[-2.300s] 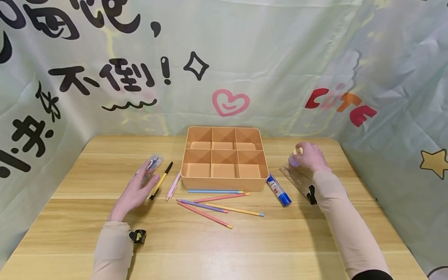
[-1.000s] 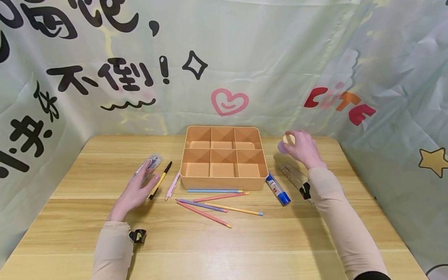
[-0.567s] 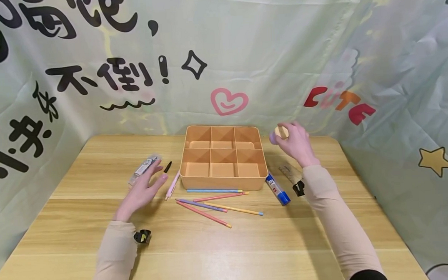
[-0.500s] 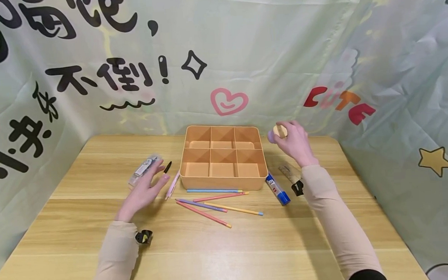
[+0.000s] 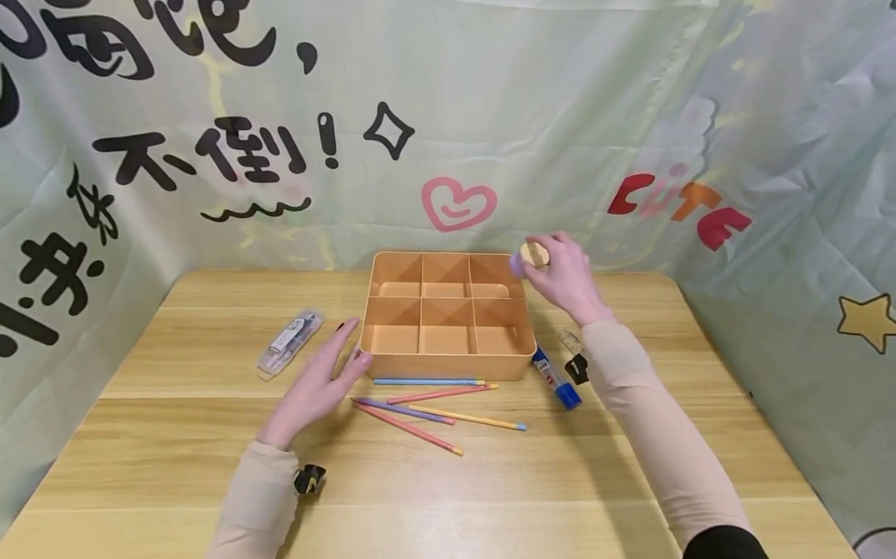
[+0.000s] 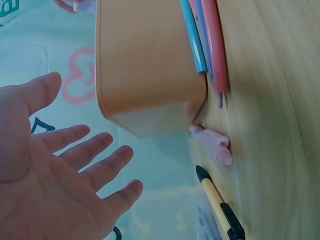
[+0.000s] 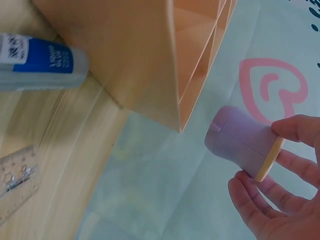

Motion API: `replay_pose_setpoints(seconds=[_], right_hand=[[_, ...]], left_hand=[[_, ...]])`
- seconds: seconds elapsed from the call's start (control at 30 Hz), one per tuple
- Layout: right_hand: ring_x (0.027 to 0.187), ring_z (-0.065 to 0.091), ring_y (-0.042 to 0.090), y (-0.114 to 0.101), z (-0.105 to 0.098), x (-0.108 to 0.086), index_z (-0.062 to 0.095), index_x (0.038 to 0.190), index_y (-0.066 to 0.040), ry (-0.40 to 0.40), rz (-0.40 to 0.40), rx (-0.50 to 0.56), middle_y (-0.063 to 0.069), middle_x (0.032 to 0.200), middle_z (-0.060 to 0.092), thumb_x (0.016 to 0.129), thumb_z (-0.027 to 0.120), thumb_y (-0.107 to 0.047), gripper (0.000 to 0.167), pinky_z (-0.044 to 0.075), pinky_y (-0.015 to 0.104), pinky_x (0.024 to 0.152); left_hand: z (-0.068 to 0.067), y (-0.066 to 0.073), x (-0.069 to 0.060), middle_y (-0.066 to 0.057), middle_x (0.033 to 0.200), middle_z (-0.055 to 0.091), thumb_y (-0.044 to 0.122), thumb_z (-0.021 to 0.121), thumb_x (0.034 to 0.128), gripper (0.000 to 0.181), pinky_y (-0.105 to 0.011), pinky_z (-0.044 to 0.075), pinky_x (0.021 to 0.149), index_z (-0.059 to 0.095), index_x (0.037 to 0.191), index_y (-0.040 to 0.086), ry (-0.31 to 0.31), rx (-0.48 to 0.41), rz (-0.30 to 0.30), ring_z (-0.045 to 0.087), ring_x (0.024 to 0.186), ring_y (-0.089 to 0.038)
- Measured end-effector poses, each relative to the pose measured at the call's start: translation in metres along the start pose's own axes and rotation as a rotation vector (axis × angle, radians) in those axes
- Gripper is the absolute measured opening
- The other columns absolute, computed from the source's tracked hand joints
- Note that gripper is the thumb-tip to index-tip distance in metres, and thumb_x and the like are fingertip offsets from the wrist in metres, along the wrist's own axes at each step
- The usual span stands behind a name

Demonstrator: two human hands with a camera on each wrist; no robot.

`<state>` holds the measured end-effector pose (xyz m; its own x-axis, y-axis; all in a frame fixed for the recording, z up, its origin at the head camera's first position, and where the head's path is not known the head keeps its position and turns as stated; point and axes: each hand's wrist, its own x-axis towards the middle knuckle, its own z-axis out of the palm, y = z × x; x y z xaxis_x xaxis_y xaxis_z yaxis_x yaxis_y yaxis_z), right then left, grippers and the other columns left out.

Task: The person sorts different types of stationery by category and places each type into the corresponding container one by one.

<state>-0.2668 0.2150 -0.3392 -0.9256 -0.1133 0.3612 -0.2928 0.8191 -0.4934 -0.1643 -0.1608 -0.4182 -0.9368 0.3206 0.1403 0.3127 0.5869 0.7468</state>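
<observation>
Under everything, a wood-grain table (image 5: 458, 512). By the middle of its far edge, in the same place as a moment ago, a tan box (image 5: 448, 366) with six compartments. Just shifted, from near the table's far right corner to the box's far right corner: the right hand (image 5: 566, 278), with the purple piece (image 7: 242, 140). Shifted too, off the clear case (image 5: 291, 343) and across to the box's near left corner: the left hand (image 5: 318, 391). In effect, purple piece brought closer to the compartments but not yet in one; seen from the right wrist, a gap between it and the rim. On the right, fingers narrowed to a pinch on its pale base. On the left, fingers and thumb spread wide, holding nothing; from the left wrist, no contact with the box.

Toward the table's left edge, fully uncovered now, the clear case. Toward the right edge, a clear ruler (image 7: 19, 175), and nearer the box a glue stick (image 5: 557, 380). Left of the box, a yellow pen (image 6: 220, 202) and a pink pen (image 6: 212, 143). Between box and near edge, slimmer still, a blue pencil (image 5: 426, 381) and four others, some crossing.
</observation>
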Motion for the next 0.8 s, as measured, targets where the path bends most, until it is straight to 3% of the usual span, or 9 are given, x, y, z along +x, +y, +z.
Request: replay_pose_setpoints(seconds=[0.33, 0.63, 0.8], right_hand=[[0.127, 0.052, 0.044, -0.005, 0.010, 0.015, 0.061, 0.134, -0.001, -0.131, -0.009, -0.044, 0.027, 0.137, 0.058, 0.095, 0.066, -0.017, 0.043, 0.038, 0.067, 0.107], [0.104, 0.058, 0.041, -0.006, 0.025, 0.024, 0.059, 0.134, -0.001, -0.257, -0.003, -0.122, 0.027, 0.123, 0.060, 0.095, 0.066, -0.015, 0.043, 0.048, 0.059, 0.094], [0.108, 0.061, 0.043, -0.007, 0.032, 0.028, 0.059, 0.136, -0.004, -0.319, 0.020, -0.189, 0.025, 0.126, 0.060, 0.096, 0.065, -0.019, 0.043, 0.052, 0.058, 0.091]], left_hand=[[0.005, 0.007, -0.001, -0.018, 0.170, 0.011, 0.036, 0.052, 0.1049, 0.074, -0.061, 0.014, 0.126, 0.016, 0.161, 0.002, -0.034, -0.001, 0.029, 0.014, 0.156, -0.042], [0.010, 0.009, 0.000, -0.015, 0.171, 0.008, 0.037, 0.050, 0.1053, 0.075, -0.059, 0.014, 0.127, 0.014, 0.161, 0.004, -0.049, 0.012, 0.050, 0.011, 0.158, -0.038], [0.011, 0.009, -0.001, -0.019, 0.170, 0.010, 0.037, 0.049, 0.1056, 0.075, -0.063, 0.011, 0.126, 0.012, 0.161, 0.003, -0.067, 0.040, 0.049, 0.012, 0.157, -0.039]])
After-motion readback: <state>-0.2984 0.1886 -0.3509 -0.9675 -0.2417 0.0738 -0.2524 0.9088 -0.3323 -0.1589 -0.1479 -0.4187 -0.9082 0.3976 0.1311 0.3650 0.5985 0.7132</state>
